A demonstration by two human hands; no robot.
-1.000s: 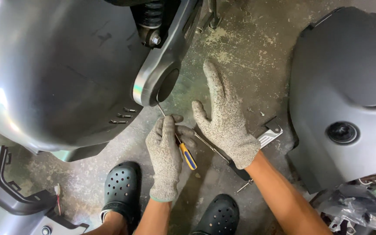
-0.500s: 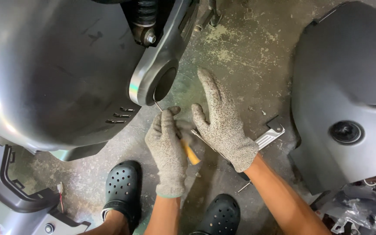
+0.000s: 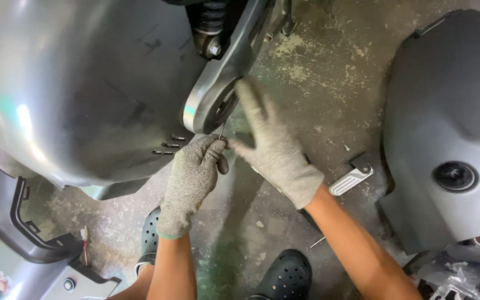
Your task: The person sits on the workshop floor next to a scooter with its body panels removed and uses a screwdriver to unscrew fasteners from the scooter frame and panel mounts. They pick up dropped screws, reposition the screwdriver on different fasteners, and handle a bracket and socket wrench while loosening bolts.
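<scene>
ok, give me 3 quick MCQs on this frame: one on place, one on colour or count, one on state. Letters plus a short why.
1. Where does the screwdriver tip point?
A. at the silver arm beside the grey body panel
B. at the footpeg on the floor
C. at the black clog

2. How many gloved hands are in view?
A. one
B. two
C. three

3. How is the right hand?
A. closed round a wrench
B. open with fingers spread, holding nothing
C. flat on the floor

Answers:
1. A: the left hand grips the screwdriver, whose thin shaft rises to the lower edge of the silver arm next to the grey body panel.
2. B: both the left hand and the right hand wear grey knit gloves, and no other hand shows.
3. B: the right hand is blurred but its fingers are spread apart with nothing in them.
</scene>
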